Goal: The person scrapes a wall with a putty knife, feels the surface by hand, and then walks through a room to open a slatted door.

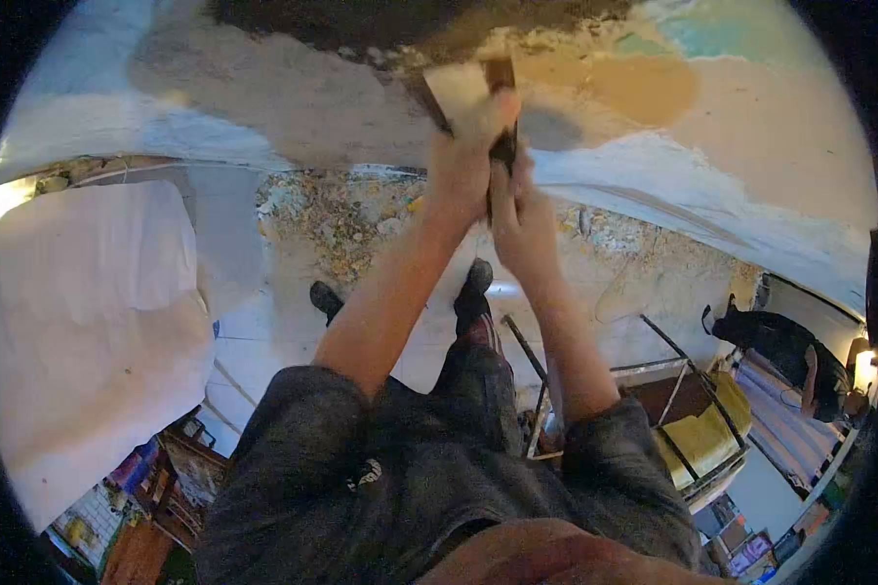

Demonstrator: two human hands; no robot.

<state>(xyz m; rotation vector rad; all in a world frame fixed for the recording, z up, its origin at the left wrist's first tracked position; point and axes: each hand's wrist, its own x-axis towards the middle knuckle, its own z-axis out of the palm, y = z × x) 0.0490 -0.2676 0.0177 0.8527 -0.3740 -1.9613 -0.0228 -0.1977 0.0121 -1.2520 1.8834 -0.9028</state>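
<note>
Both of my hands are raised together at the wall (361, 127), where layers of paint are worn down to brown and ochre patches. My right hand (520, 210) is closed around the lower end of the dark handle of a scraper (502, 146). Farther up, my left hand (468, 146) is closed on the same tool, its thumb near the dark upper part. A pale flat piece with a dark edge shows beside the left fingers, blurred by motion. The tool's top end overlaps the rough lower edge of the dark bare patch (390, 24).
Flaked paint and rubble (346, 229) lie along the wall's foot. A white-covered bulky object (88, 322) stands at left. At right are a metal frame (673, 390) with a yellow item (707, 429) and another person (790, 346) in dark clothes. A light (865, 370) glows there.
</note>
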